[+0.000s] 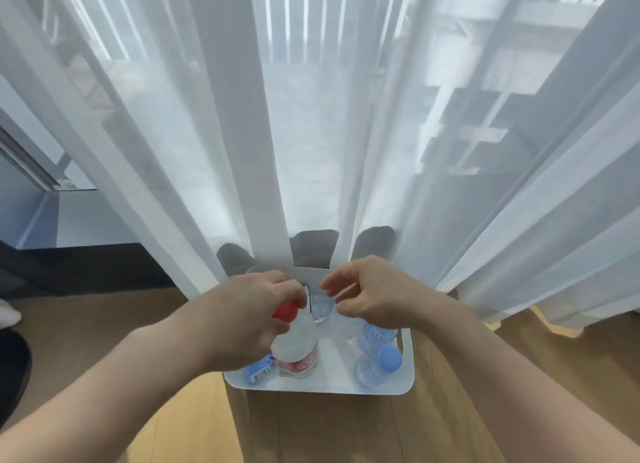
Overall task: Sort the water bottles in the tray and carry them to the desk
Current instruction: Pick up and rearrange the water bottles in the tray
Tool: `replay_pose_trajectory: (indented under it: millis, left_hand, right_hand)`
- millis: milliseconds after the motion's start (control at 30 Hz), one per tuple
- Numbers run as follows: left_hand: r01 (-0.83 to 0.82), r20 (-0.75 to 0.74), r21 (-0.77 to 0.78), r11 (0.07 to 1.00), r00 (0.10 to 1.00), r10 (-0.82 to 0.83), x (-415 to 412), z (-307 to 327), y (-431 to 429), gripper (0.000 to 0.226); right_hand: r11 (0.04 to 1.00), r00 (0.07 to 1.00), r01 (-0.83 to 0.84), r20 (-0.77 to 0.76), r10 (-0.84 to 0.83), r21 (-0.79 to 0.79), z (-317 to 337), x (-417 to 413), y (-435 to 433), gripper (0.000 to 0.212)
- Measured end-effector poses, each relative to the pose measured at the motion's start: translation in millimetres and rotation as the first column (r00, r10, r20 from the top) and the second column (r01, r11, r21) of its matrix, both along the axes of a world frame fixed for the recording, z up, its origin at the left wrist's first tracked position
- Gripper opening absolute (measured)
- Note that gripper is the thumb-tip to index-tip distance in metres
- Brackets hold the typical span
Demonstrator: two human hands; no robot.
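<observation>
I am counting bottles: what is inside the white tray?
Inside the white tray: a red-capped bottle gripped by the left hand, a blue-capped bottle, a clear bottle at the far wall, and a barcode-labelled bottle. The right hand also covers part of it.

Sheer white curtains (311, 133) hang in folds to a light wooden floor (194, 428), grey buildings (485, 81) showing blurred through them, a grey window ledge (69, 220) above dark skirting (86, 265) at left, a black object (14, 369) at the far left.
</observation>
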State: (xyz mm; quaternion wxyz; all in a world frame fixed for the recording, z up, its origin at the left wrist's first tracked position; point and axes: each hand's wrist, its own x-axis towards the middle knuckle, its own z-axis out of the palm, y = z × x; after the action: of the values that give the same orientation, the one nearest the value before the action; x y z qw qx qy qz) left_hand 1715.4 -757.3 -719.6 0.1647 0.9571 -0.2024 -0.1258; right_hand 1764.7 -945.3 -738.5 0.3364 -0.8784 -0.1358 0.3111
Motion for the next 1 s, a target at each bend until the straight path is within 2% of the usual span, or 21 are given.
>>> replay_pose_trajectory:
  millis: [100, 133, 233, 333, 400, 467, 533, 600, 667, 733, 833, 933, 1000]
  left_hand:
    - [-0.043, -0.023, -0.15, 0.988, 0.999, 0.04, 3, 38, 13, 0.025]
    - [-0.074, -0.045, -0.233, 0.97, 0.997, 0.065, 4, 50, 17, 0.024]
    - [-0.184, -0.112, -0.489, 0.853, 0.983, 0.148, 10, 73, 24, 0.031]
    - [-0.291, -0.132, -0.629, 0.721, 0.954, 0.27, 20, 83, 25, 0.034]
    - [-0.358, -0.117, -0.621, 0.697, 0.922, 0.37, 25, 80, 25, 0.038]
    - [-0.453, -0.136, -0.596, 0.663, 0.87, 0.473, 30, 75, 26, 0.03]
    - [-0.588, -0.274, -0.582, 0.562, 0.792, 0.545, 30, 71, 29, 0.018]
    - [-0.688, -0.464, -0.526, 0.5, 0.724, 0.509, 27, 68, 29, 0.018]
    - [-0.713, -0.605, -0.481, 0.51, 0.691, 0.395, 22, 67, 26, 0.028]
    - [-0.688, -0.688, -0.471, 0.552, 0.678, 0.259, 18, 68, 17, 0.037]
    - [-0.634, -0.668, -0.496, 0.593, 0.715, 0.206, 12, 72, 2, 0.031]
    - [-0.615, -0.541, -0.55, 0.565, 0.778, 0.321, 9, 74, -10, 0.019]
    - [-0.625, -0.507, -0.579, 0.523, 0.779, 0.369, 8, 75, -14, 0.014]
  right_hand:
    - [0.988, 0.99, -0.043, -0.124, 0.061, 0.147, -2, 0, 7, 0.063]
    - [0.974, 0.986, -0.037, -0.149, 0.072, 0.224, 2, 0, 10, 0.065]
    - [0.896, 0.967, 0.021, -0.236, 0.094, 0.443, 15, -1, 17, 0.048]
    - [0.833, 0.979, 0.113, -0.205, 0.0, 0.542, 23, -3, 22, 0.04]
    - [0.813, 0.976, 0.188, -0.198, -0.091, 0.552, 26, -5, 24, 0.046]
    - [0.766, 0.955, 0.286, -0.233, -0.181, 0.575, 27, -6, 23, 0.06]
    - [0.708, 0.932, 0.362, -0.26, -0.254, 0.606, 31, -4, 20, 0.07]
    - [0.652, 0.912, 0.409, -0.286, -0.292, 0.639, 36, 1, 17, 0.079]
    - [0.569, 0.891, 0.454, -0.349, -0.291, 0.686, 41, 6, 15, 0.084]
    - [0.448, 0.878, 0.478, -0.421, -0.228, 0.755, 47, 9, 15, 0.069]
    - [0.31, 0.858, 0.51, -0.499, -0.121, 0.802, 57, 12, 14, 0.046]
    - [0.312, 0.849, 0.524, -0.515, -0.117, 0.793, 63, 14, 12, 0.038]
    - [0.343, 0.863, 0.5, -0.489, -0.124, 0.795, 68, 13, 11, 0.034]
